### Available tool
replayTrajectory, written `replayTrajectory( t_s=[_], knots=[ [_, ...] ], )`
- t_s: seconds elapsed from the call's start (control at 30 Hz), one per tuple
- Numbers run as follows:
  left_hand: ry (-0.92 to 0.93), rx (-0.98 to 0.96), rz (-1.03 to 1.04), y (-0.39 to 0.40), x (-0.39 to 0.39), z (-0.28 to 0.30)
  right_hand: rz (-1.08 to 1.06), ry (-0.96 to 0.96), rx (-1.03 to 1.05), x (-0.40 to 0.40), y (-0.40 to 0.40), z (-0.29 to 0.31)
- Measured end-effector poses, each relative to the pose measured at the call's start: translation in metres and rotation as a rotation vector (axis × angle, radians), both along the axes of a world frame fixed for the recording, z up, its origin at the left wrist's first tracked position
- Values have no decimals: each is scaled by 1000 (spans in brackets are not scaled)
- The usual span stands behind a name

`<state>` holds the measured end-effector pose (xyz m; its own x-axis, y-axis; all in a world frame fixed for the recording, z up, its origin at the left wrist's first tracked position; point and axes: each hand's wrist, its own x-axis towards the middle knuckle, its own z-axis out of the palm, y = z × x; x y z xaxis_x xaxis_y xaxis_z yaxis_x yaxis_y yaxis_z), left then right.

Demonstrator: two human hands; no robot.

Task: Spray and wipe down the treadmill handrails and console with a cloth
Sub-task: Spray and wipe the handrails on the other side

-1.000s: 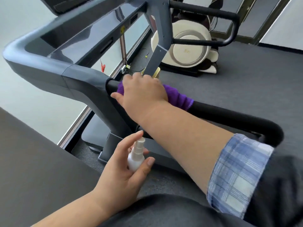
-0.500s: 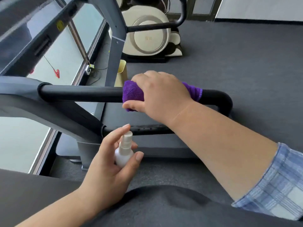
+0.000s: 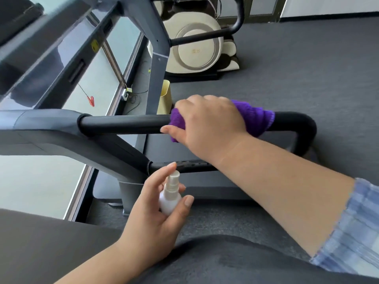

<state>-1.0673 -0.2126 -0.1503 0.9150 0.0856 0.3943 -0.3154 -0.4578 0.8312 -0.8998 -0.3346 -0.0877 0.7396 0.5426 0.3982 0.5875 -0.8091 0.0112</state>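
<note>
A black treadmill handrail [image 3: 123, 124] runs across the middle of the head view and bends down at its right end. My right hand [image 3: 207, 124] grips a purple cloth [image 3: 254, 117] wrapped around the rail, right of its middle. Below it, my left hand [image 3: 151, 218] holds a small white spray bottle [image 3: 170, 193] upright, thumb on its side and forefinger raised behind the nozzle. The treadmill console [image 3: 37, 44] slants across the upper left, partly cut off by the frame.
A grey upright [image 3: 158, 58] rises behind the rail, beside a yellow bin [image 3: 165, 97]. A cream massage chair [image 3: 194, 48] stands on the grey carpet beyond. A red safety clip [image 3: 90, 100] hangs on a cord. Windows line the left side.
My right hand slid the cloth along the handrail from the console end toward the bent end. Over the last half second it stays near there. The left hand keeps the bottle steady.
</note>
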Motion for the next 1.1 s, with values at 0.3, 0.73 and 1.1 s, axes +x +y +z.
replayTrajectory(
  t_s=[0.3, 0.73, 1.1],
  knots=[
    [25, -9, 1, -10, 1, 0, 93, -13, -32, -4, 22, -2],
    [-12, -14, -22, -18, 2, 3, -64, 25, 112, 2, -128, -8],
    [-4, 28, -54, -38, 3, -1, 5, 58, 37, -2, -65, -3]
  ],
)
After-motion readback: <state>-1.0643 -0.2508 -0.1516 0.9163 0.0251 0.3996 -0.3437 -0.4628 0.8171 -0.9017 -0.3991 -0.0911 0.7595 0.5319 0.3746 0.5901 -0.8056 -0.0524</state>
